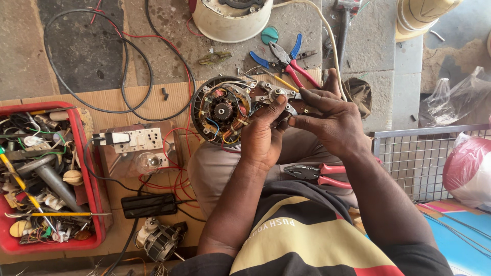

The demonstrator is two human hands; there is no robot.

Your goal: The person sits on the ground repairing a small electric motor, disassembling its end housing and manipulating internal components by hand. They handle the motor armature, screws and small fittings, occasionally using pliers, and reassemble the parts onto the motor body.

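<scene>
My left hand [263,135] and right hand [327,120] both pinch the motor [230,108] bracket [276,94] over my lap; a slip could snap its thin wires [217,128], and the pliers [317,175] may slide off.

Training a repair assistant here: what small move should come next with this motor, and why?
Probably steady the motor with the left hand while the right hand works the metal bracket free: both hands already pinch it, and thin wires run close alongside.
</scene>
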